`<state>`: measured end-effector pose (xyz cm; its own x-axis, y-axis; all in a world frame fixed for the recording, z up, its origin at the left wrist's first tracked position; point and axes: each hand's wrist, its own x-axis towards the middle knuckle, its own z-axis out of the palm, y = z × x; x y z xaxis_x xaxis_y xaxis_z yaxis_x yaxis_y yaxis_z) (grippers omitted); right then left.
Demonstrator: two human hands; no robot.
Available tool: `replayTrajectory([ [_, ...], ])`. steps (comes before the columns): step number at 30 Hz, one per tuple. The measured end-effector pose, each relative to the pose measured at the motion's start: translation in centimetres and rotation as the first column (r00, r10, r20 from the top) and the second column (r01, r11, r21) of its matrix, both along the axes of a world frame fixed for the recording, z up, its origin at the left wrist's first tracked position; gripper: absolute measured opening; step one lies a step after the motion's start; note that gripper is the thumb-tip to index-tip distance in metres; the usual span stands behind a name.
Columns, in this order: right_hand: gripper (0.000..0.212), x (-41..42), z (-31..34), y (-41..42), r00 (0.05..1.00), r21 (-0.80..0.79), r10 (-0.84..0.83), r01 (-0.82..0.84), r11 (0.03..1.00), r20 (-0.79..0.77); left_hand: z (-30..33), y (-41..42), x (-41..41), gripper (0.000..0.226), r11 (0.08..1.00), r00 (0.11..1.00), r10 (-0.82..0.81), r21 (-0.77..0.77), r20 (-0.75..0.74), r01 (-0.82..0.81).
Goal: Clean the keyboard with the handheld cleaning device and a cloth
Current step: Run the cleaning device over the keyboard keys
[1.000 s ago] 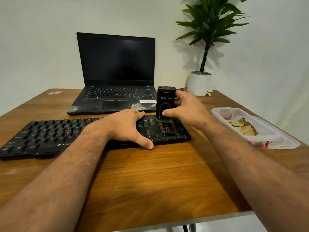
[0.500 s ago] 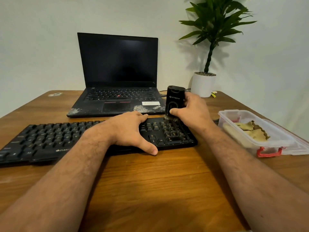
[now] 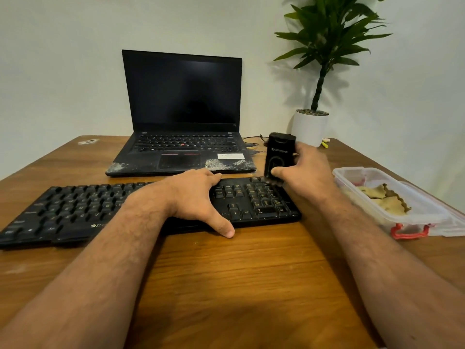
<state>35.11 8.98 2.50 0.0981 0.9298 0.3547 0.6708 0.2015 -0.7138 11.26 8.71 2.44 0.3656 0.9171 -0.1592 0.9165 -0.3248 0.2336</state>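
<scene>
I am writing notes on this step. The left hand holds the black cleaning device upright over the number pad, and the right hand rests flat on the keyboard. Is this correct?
The hands are swapped. In the head view the right hand holds the black cleaning device upright over the number pad, and the left hand rests flat on the keyboard.

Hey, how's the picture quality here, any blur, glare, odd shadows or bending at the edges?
Head view: soft, even light, no hard glare; the laptop screen is dark. The potted plant throws a faint shadow on the wall. Wide-angle distortion stretches both forearms and bows the table edges. The keyboard legends are soft towards the left; the handheld cleaning device in the right hand looks fairly sharp.
</scene>
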Motion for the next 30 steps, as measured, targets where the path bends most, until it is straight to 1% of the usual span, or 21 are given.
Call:
replayTrajectory([
  [1,0.053,0.2,0.4,-0.4,1.000,0.007,0.001,-0.001,1.000,-0.004,0.0,0.1,0.0,0.160,1.000,1.000,0.002,0.000,0.002,-0.002],
  [2,0.056,0.2,0.7,-1.1,0.998,-0.009,0.053,-0.053,0.999,-0.036,0.0,0.1,0.1,0.159,1.000,1.000,0.002,0.000,0.004,-0.002],
  [4,0.060,-0.1,0.9,-3.1,0.972,-0.064,0.219,-0.225,0.972,-0.090,0.0,0.0,0.2,0.157,1.000,1.000,0.000,0.004,0.013,0.000],
  [5,0.062,-0.3,0.7,-4.2,0.957,-0.079,0.283,-0.287,0.955,-0.065,0.1,-0.1,0.2,0.155,1.000,1.000,0.000,0.002,0.018,0.000],
  [7,0.063,-0.3,0.0,-6.1,0.940,-0.071,0.340,-0.338,0.938,0.017,0.2,-0.3,0.3,0.151,1.000,1.000,0.000,-0.004,0.022,0.000],
  [9,0.064,0.7,-0.5,-7.3,0.949,-0.048,0.313,-0.311,0.949,0.042,0.2,-0.4,0.3,0.148,1.000,0.999,0.010,-0.002,0.035,-0.010],
  [11,0.061,1.7,-0.7,-8.1,0.960,-0.028,0.278,-0.277,0.960,0.042,0.2,-0.4,0.3,0.152,1.000,0.999,0.023,-0.002,0.043,-0.023],
  [13,0.060,1.7,-0.9,-8.3,0.964,0.022,0.251,-0.253,0.967,0.085,0.1,-0.4,0.3,0.154,1.000,0.999,0.025,0.001,0.043,-0.025],
  [15,0.062,0.6,-1.0,-8.4,0.955,0.063,0.275,-0.283,0.957,0.112,0.1,-0.4,0.3,0.154,1.000,0.999,0.024,0.000,0.044,-0.024],
  [18,0.062,-0.2,-1.3,-8.3,0.931,0.074,0.307,-0.327,0.942,0.197,0.2,-0.3,0.2,0.153,0.999,0.998,0.032,-0.004,0.061,-0.032],
  [20,0.061,0.7,-1.2,-8.2,0.937,0.061,0.275,-0.294,0.954,0.215,0.2,-0.3,0.2,0.151,0.999,0.997,0.032,-0.009,0.067,-0.031],
  [23,0.057,2.0,-1.0,-8.5,0.952,0.093,0.200,-0.227,0.970,0.231,0.1,-0.3,0.3,0.145,1.000,0.996,0.029,-0.010,0.084,-0.028],
  [25,0.057,1.4,-1.1,-8.9,0.942,0.098,0.227,-0.257,0.961,0.246,0.0,-0.1,0.3,0.134,1.000,0.995,0.018,-0.011,0.103,-0.017],
  [27,0.057,0.3,-1.4,-9.0,0.916,0.081,0.301,-0.332,0.940,0.264,0.0,-0.1,0.2,0.124,1.000,0.993,0.008,-0.010,0.119,-0.007],
  [28,0.057,0.1,-1.6,-8.9,0.907,0.076,0.321,-0.353,0.932,0.274,0.0,-0.2,0.3,0.122,1.000,0.993,0.005,-0.009,0.122,-0.004],
  [30,0.056,0.7,-1.8,-8.5,0.909,0.064,0.313,-0.342,0.938,0.274,0.0,-0.2,0.3,0.125,1.000,0.993,0.008,-0.006,0.118,-0.008],
])
